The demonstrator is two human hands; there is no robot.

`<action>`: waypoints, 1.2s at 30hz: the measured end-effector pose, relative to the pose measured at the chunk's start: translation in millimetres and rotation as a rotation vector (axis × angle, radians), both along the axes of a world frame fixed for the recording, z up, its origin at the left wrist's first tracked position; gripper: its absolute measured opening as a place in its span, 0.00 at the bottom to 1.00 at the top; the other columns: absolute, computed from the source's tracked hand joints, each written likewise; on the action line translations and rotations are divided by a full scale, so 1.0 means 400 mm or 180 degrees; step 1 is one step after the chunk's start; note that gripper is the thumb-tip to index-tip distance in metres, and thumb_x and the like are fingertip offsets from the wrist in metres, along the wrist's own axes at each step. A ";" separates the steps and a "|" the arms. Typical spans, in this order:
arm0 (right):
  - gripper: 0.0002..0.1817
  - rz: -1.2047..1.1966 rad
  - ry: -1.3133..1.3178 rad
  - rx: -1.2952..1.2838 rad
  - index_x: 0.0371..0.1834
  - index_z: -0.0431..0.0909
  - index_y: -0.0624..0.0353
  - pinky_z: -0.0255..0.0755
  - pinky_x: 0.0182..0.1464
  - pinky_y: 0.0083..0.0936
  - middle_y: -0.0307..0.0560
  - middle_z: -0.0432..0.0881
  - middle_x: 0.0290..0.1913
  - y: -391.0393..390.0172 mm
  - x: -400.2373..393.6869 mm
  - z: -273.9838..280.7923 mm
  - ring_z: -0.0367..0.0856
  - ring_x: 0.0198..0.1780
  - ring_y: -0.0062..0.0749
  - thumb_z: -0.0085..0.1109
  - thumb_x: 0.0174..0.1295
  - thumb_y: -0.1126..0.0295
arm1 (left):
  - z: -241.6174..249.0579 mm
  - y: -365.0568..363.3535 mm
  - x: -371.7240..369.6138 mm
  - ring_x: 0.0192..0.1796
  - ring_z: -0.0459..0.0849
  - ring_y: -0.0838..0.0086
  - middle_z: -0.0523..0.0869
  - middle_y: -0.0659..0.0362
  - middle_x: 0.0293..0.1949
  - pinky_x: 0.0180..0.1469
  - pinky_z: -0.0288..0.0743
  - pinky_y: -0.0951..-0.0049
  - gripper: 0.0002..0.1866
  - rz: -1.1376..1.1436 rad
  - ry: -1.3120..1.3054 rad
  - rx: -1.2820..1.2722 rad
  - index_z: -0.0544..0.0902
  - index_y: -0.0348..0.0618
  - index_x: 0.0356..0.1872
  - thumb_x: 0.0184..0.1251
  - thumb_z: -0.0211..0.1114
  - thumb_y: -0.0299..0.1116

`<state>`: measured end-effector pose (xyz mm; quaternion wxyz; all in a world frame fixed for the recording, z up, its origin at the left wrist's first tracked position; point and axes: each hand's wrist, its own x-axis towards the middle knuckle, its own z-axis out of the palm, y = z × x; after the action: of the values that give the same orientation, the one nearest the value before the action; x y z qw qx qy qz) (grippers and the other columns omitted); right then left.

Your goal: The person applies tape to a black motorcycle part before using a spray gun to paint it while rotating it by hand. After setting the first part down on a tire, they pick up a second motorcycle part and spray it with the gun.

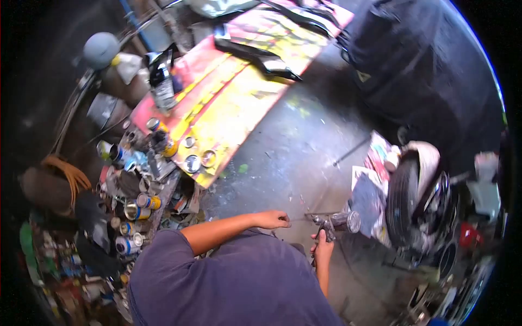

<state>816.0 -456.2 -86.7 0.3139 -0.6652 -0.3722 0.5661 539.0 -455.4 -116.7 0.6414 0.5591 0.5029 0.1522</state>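
My right hand [323,248] is wrapped round the grip of a spray gun [327,227], held in front of my body on the right. The gun's metal cup [352,221] points to the right. My left hand [273,219] hovers over the floor in front of my chest, to the left of the gun. Its fingers are curled in, and no object shows in them. Beyond my hands, a long board [239,117] stained yellow and pink carries glossy black panels [255,56] and open cans [192,163] at its near corner.
Paint cans [136,210] and clutter crowd the left side. A wheel with a black tyre [403,201] stands at right, near a dark cloth [367,204]. A large black cover [424,65] hangs at the upper right. A thin hose [348,263] trails across the grey floor [277,157].
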 end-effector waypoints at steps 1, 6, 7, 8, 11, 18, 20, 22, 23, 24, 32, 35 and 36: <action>0.22 0.0084 -0.0018 0.0001 0.43 0.77 0.65 0.65 0.13 0.25 0.48 0.87 0.33 0.031 -0.029 0.003 0.71 0.12 0.25 0.56 0.73 0.51 | 0.012 0.002 -0.034 0.59 0.82 0.60 0.85 0.47 0.56 0.63 0.72 0.64 0.28 0.0272 0.0127 0.0104 0.80 0.36 0.59 0.72 0.60 0.51; 0.25 0.0472 -0.0144 0.0146 0.42 0.80 0.66 0.69 0.14 0.25 0.48 0.85 0.31 0.198 -0.125 -0.017 0.74 0.13 0.26 0.54 0.73 0.48 | 0.040 0.040 -0.208 0.62 0.80 0.62 0.83 0.49 0.59 0.65 0.72 0.65 0.26 0.1604 0.0362 0.0364 0.76 0.37 0.64 0.74 0.60 0.45; 0.26 0.0558 -0.0266 0.0082 0.42 0.80 0.66 0.69 0.14 0.25 0.47 0.85 0.30 0.232 -0.129 -0.032 0.75 0.13 0.26 0.54 0.73 0.48 | 0.060 0.050 -0.248 0.59 0.81 0.62 0.84 0.49 0.57 0.62 0.74 0.64 0.24 0.2014 0.0270 0.0706 0.78 0.36 0.60 0.73 0.60 0.45; 0.26 0.0645 -0.0398 0.0002 0.41 0.80 0.66 0.70 0.14 0.24 0.47 0.84 0.30 0.262 -0.125 -0.057 0.75 0.13 0.26 0.54 0.73 0.47 | 0.077 0.063 -0.298 0.56 0.83 0.61 0.85 0.50 0.55 0.60 0.75 0.63 0.23 0.2425 0.0182 0.1031 0.80 0.35 0.56 0.72 0.60 0.45; 0.26 0.0624 -0.0201 0.0155 0.40 0.81 0.65 0.69 0.14 0.26 0.46 0.79 0.24 0.351 -0.125 -0.137 0.76 0.13 0.28 0.57 0.71 0.47 | 0.108 0.115 -0.507 0.49 0.82 0.70 0.84 0.57 0.49 0.50 0.76 0.68 0.17 0.3531 -0.0189 0.1125 0.80 0.40 0.54 0.73 0.56 0.40; 0.24 0.0642 -0.0113 -0.0087 0.48 0.77 0.65 0.74 0.16 0.27 0.46 0.84 0.41 0.444 -0.167 -0.180 0.79 0.17 0.31 0.56 0.72 0.50 | 0.312 0.176 -1.183 0.33 0.80 0.78 0.82 0.63 0.35 0.36 0.75 0.73 0.18 0.6091 -0.0450 0.1588 0.81 0.47 0.48 0.76 0.50 0.48; 0.23 0.0638 -0.0081 -0.0055 0.48 0.77 0.65 0.75 0.16 0.27 0.45 0.84 0.40 0.436 -0.183 -0.189 0.79 0.17 0.31 0.56 0.72 0.51 | 0.204 0.178 -1.447 0.30 0.78 0.77 0.80 0.62 0.32 0.31 0.73 0.70 0.18 0.6386 -0.0342 0.1685 0.81 0.47 0.49 0.75 0.51 0.48; 0.21 0.0581 -0.0134 -0.0047 0.47 0.78 0.64 0.75 0.16 0.26 0.45 0.83 0.38 0.416 -0.209 -0.169 0.79 0.17 0.31 0.57 0.73 0.52 | 0.127 0.169 -1.630 0.33 0.79 0.71 0.81 0.57 0.35 0.34 0.74 0.64 0.19 0.6453 0.0032 0.1434 0.81 0.43 0.49 0.74 0.52 0.47; 0.20 0.0483 -0.0126 -0.0005 0.45 0.79 0.63 0.74 0.16 0.26 0.46 0.83 0.36 0.403 -0.227 -0.166 0.79 0.17 0.31 0.57 0.72 0.53 | 0.110 0.178 -1.700 0.38 0.82 0.66 0.83 0.53 0.39 0.39 0.75 0.60 0.20 0.6515 0.0428 0.1311 0.81 0.40 0.49 0.73 0.54 0.46; 0.19 0.0377 -0.0137 0.0026 0.44 0.79 0.63 0.74 0.16 0.25 0.46 0.83 0.33 0.386 -0.235 -0.165 0.80 0.17 0.31 0.58 0.72 0.54 | 0.097 0.200 -1.747 0.42 0.84 0.61 0.84 0.49 0.44 0.44 0.77 0.56 0.20 0.6557 0.0821 0.1162 0.81 0.37 0.48 0.72 0.55 0.45; 0.19 -0.0052 -0.0369 -0.0334 0.45 0.77 0.61 0.75 0.16 0.26 0.43 0.81 0.37 0.281 -0.299 -0.152 0.80 0.17 0.31 0.56 0.74 0.53 | 0.115 0.270 -1.790 0.56 0.83 0.58 0.85 0.47 0.50 0.62 0.75 0.56 0.33 0.6415 -0.0788 0.0714 0.81 0.31 0.50 0.78 0.43 0.56; 0.19 -0.0188 -0.0386 -0.0258 0.44 0.77 0.60 0.75 0.16 0.26 0.43 0.80 0.37 0.264 -0.341 -0.127 0.80 0.17 0.31 0.56 0.74 0.52 | 0.002 0.272 -1.879 0.56 0.83 0.58 0.85 0.47 0.51 0.61 0.74 0.57 0.36 0.6413 -0.0976 0.0731 0.82 0.31 0.52 0.77 0.43 0.59; 0.19 -0.0243 -0.0436 -0.0261 0.44 0.77 0.60 0.75 0.17 0.26 0.44 0.81 0.36 0.264 -0.349 -0.132 0.80 0.17 0.31 0.56 0.74 0.52 | -0.045 0.273 -1.913 0.56 0.82 0.57 0.85 0.47 0.52 0.61 0.73 0.58 0.36 0.6463 -0.1014 0.0812 0.82 0.30 0.52 0.77 0.43 0.60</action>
<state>676.4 -350.7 -139.4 0.2816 -0.7284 -0.3436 0.5216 -226.2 -346.3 -134.8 0.2061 -0.0911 0.6269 0.7458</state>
